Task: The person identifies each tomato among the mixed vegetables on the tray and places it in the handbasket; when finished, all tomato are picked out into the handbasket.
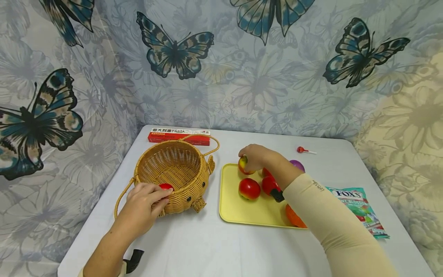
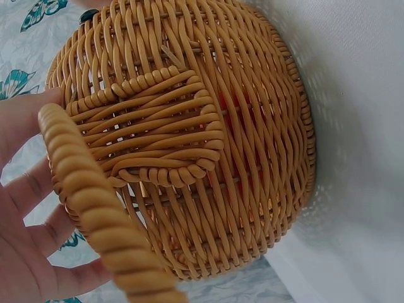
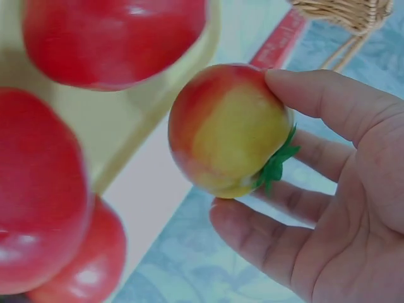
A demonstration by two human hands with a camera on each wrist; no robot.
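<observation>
My left hand (image 1: pixel 143 204) holds the near rim of a wicker basket (image 1: pixel 188 192) shaped like an animal face. In the left wrist view, the fingers lie along the rim behind a twisted handle (image 2: pixel 95 196). Something red (image 1: pixel 166 186) shows inside the basket by the fingertips and through the weave. Over the back left corner of a yellow tray (image 1: pixel 238 215), my right hand (image 1: pixel 257 156) pinches a red and yellow fruit (image 3: pixel 230 132) with green leaves between thumb and fingers. A red apple (image 1: pixel 249 189) and another red fruit (image 1: pixel 269 184) are on the tray.
An orange fruit (image 1: pixel 294 217) lies at the tray's right, partly behind the right sleeve, and a purple one (image 1: pixel 297 165) shows behind the forearm. A red pasta box (image 1: pixel 178 137) stands behind the basket. A lollipop (image 1: pixel 304 150) and a green candy bag (image 1: pixel 363 209) lie right.
</observation>
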